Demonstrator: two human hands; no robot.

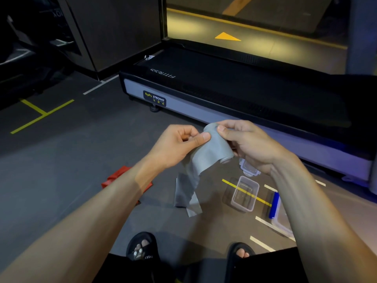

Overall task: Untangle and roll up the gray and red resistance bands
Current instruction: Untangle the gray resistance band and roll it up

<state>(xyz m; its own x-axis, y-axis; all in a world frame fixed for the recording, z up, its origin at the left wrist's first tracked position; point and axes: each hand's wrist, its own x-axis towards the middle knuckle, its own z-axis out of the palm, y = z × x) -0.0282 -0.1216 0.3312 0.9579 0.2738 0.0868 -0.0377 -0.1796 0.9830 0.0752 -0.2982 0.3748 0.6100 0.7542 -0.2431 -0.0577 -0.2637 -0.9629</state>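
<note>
Your left hand (179, 142) pinches the near end of the gray band (214, 149) between thumb and curled fingers while your right hand (251, 145) grips the roll; its long axis runs from upper left down to lower right, and a flat, matte tail hangs to the floor (81, 160). The red band (116, 176) lies crumpled under your left forearm. A clear rectangular plastic container (244, 194) sits open on the floor, its contents unclear

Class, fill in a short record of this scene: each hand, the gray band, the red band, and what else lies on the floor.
left hand: pinches gray band
right hand: grips the rolled part
gray band: partly rolled, tail hanging to the floor
red band: on floor, partly hidden by left forearm
clear container: open, on floor
treadmill: behind
</note>
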